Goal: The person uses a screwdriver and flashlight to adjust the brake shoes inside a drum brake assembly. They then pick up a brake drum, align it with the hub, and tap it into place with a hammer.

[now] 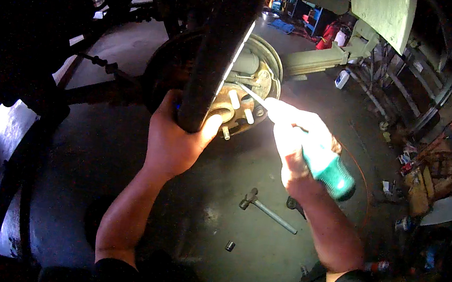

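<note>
In front of me is a wheel's drum brake assembly (274,63), with a rusty hub and several studs (249,116) sticking out toward me. My left hand (175,144) is closed round the lower end of a long dark work light (213,57), its bright strip facing the brake. My right hand (297,132) grips a screwdriver (338,177) by its green handle. The blade reaches up and left into the brake, just above the studs; the work light's edge lies close by, and I cannot tell exactly what the tip touches.
On the floor below lie a hammer (271,213) and a small metal socket (230,246). A leaf spring (314,62) runs off to the right of the brake. Farther right stand a metal frame (402,88), a white bottle (342,79) and scattered cardboard (416,188). An orange cord (366,180) trails nearby.
</note>
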Available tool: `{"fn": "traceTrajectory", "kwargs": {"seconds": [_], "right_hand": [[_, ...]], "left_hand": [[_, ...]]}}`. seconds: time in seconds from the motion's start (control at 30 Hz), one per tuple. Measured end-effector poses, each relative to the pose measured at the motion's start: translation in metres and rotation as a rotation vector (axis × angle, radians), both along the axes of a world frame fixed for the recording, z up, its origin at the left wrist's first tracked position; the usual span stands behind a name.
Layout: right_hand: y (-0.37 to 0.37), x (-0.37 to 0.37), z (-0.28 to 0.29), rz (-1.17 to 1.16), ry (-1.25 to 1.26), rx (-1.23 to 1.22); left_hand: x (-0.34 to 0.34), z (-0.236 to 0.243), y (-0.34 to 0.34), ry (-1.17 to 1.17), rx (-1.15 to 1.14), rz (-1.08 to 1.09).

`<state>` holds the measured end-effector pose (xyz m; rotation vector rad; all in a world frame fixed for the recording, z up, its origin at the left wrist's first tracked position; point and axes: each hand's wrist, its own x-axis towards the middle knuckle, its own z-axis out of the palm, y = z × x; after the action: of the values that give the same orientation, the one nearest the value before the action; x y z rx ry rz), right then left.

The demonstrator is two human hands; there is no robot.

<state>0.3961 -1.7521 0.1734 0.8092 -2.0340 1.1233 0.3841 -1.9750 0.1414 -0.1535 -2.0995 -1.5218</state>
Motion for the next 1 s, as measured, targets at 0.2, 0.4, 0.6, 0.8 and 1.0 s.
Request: {"fn": "traceTrajectory", "kwargs": {"seconds": [0.2,0.4,0.6,0.8,1.0], "right_hand": [[-0.014,0.01,0.019,-0.063,0.028,-0.008],[-0.017,-0.005,0.022,0.025,0.045,-0.051],[-0.026,0.005,0.034,-0.087,-0.004,0.079],[-0.041,0.003,-0.013,-0.068,0.213,-0.094],[-0.028,-0.004,0.013,-0.016,-0.146,-0.186]], "left_hand": [[0.001,0.001,-0.011,0.079,-0.062,-0.015],[-0.001,-0.001,-0.012,0.212,-0.115,0.127],[-0.004,-0.008,-0.021,0.113,-0.027,0.157],[-0.014,-0.018,-0.024,0.146,0.057,0.07],[-0.017,-0.017,-0.028,0.153,-0.001,0.147]]}}
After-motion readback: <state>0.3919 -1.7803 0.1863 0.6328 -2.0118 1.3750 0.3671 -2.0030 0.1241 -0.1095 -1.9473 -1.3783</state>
